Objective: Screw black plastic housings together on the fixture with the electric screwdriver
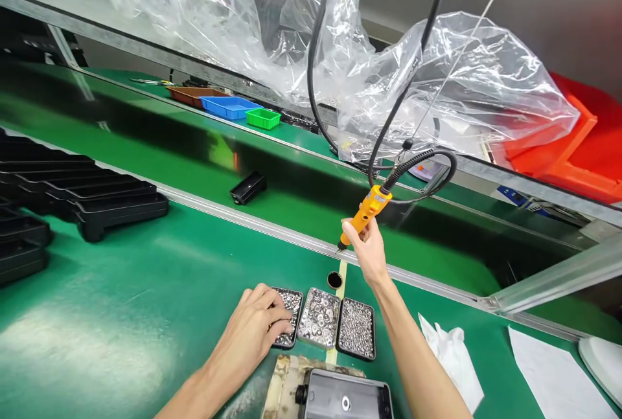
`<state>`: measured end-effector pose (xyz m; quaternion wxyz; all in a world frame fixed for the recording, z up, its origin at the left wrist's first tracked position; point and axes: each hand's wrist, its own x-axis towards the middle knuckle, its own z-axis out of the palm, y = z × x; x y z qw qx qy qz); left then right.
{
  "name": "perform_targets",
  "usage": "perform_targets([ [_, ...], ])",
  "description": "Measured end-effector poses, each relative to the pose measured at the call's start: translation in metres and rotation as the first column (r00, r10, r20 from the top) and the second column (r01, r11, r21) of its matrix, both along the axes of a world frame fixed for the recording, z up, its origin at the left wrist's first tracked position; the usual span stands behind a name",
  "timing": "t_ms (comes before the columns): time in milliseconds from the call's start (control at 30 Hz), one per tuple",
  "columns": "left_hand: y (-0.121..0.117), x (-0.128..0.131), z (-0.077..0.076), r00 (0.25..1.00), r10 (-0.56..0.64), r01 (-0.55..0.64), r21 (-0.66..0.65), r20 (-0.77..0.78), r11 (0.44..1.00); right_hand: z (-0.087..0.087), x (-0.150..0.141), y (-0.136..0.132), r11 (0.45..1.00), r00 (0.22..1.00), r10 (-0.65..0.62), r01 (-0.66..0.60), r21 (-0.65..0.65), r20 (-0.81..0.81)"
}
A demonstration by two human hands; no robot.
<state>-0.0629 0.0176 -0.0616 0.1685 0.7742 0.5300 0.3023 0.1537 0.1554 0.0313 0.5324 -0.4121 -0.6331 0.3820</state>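
My right hand [369, 252] is raised above the green bench and closed around an orange electric screwdriver [365, 212], its tip pointing down-left and its black cable looping upward. My left hand [255, 331] rests over the leftmost small tray of screws [290, 302], fingers curled down into the small metal parts. Two more trays of screws and washers, a middle tray [319, 318] and a right tray [356, 329], sit beside it. A grey device in a fixture [343, 396] lies at the bottom edge, just below the trays.
Stacked black plastic trays [97, 202] fill the left. A black part [248, 187] lies on the conveyor belt [194, 153]. Blue bin [227, 107], green bin [263, 118] and brown bin stand beyond. Clear plastic sheeting [437, 82], red crates [578, 147], a crumpled white tissue [451, 354] and paper sit to the right.
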Motion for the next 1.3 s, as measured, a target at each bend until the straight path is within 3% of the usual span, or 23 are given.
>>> perform_targets([
  [167, -0.007, 0.007, 0.01, 0.992, 0.022, -0.021, -0.012, 0.123, 1.0, 0.005, 0.004, -0.028, 0.998, 0.998, -0.06, 0.059, -0.021, -0.026],
  [267, -0.014, 0.015, 0.019, 0.965, -0.013, 0.037, -0.084, 0.262, 0.996, 0.016, 0.011, -0.058, 0.999, 0.987, -0.025, 0.021, -0.026, -0.156],
  [400, -0.022, 0.026, 0.026, 0.848, -0.048, 0.169, -0.183, 0.528, 0.968, 0.038, 0.008, -0.097, 0.996, 0.907, 0.067, -0.083, -0.02, -0.417],
  [567, -0.03, 0.039, 0.023, 0.808, -0.019, 0.166, -0.197, 0.589, 0.966, 0.052, -0.005, -0.126, 0.988, 0.81, 0.14, -0.148, 0.032, -0.569],
  [867, -0.035, 0.048, 0.017, 0.782, -0.047, 0.137, -0.099, 0.622, 0.986, 0.037, -0.021, -0.141, 0.969, 0.788, 0.217, -0.243, 0.033, -0.577],
  [1300, -0.039, 0.049, 0.019, 0.797, -0.064, 0.139, -0.078, 0.6, 0.987, 0.027, -0.028, -0.142, 0.969, 0.819, 0.224, -0.246, 0.03, -0.528],
])
